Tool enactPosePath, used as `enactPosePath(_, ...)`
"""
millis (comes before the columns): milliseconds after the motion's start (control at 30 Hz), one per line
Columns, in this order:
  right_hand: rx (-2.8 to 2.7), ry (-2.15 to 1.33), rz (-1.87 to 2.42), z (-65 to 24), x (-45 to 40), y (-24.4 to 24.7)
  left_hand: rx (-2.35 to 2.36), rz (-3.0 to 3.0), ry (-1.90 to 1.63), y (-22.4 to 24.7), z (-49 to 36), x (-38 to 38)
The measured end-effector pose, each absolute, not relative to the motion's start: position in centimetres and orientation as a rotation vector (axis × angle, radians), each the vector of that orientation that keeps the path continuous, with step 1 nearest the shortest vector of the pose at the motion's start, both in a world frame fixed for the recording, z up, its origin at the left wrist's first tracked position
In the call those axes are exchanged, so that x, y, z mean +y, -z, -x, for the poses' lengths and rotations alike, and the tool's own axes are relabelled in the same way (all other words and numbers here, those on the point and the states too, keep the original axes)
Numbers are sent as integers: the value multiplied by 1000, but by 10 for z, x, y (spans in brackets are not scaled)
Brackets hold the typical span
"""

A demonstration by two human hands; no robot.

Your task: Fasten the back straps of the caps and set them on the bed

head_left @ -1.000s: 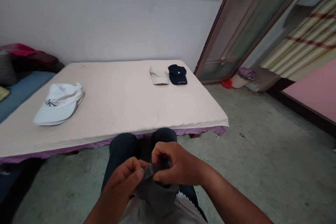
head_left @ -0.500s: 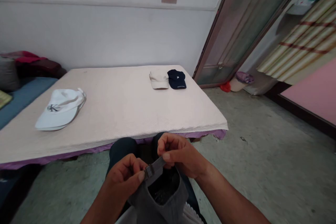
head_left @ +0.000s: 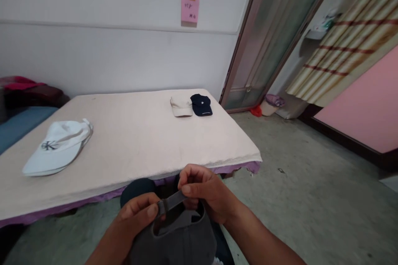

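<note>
A dark grey cap (head_left: pixel 177 240) is held over my lap, its back opening and adjustable strap facing up. My left hand (head_left: pixel 133 219) pinches the strap at its buckle. My right hand (head_left: pixel 205 192) grips the strap's other end between thumb and fingers. On the bed, a beige cap (head_left: pixel 182 107) and a navy cap (head_left: pixel 201 105) lie side by side near the far right corner. White caps (head_left: pixel 59 147), apparently stacked, with "K" lettering on the top one, lie at the left of the bed.
The bed (head_left: pixel 130 132) with a pale cover stands in front of my knees, against the wall. A pink note (head_left: pixel 190 8) hangs there. At the right are a glass door (head_left: pixel 264 37), a bin (head_left: pixel 270 105) and a striped curtain (head_left: pixel 345 45). Dark red bundles (head_left: pixel 34 95) lie far left.
The view has tilted up and shifted right. My hands still hold the strap, which now stands further from the cap's edge, and more of the cap's opening shows beneath it.
</note>
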State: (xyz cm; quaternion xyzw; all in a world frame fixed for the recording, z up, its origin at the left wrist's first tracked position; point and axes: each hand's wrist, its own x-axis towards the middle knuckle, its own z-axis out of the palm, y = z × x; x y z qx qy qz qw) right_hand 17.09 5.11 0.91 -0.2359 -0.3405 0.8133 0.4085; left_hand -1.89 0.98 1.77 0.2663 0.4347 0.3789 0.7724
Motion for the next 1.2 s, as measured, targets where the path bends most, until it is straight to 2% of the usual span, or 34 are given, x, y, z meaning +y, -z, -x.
enactPosePath(433, -888, -2042, 583, -166, 69, -21, 670, -680, -846, -31, 22, 18)
enactPosePath(700, -952, -2196, 508, -173, 76, 14, 619, -437, -1064, -51, 26, 46)
enactPosePath(833, -883, -2236, 456, -180, 77, 24, 640, -442, -1047, -43, 30, 55)
enactPosePath(967, -765, -2124, 429, -182, 83, 15, 670, -485, -1082, -26, 34, 58)
enactPosePath(1200, -713, -2025, 465, -181, 86, 4, 893, -843, -896, -11, 52, 53)
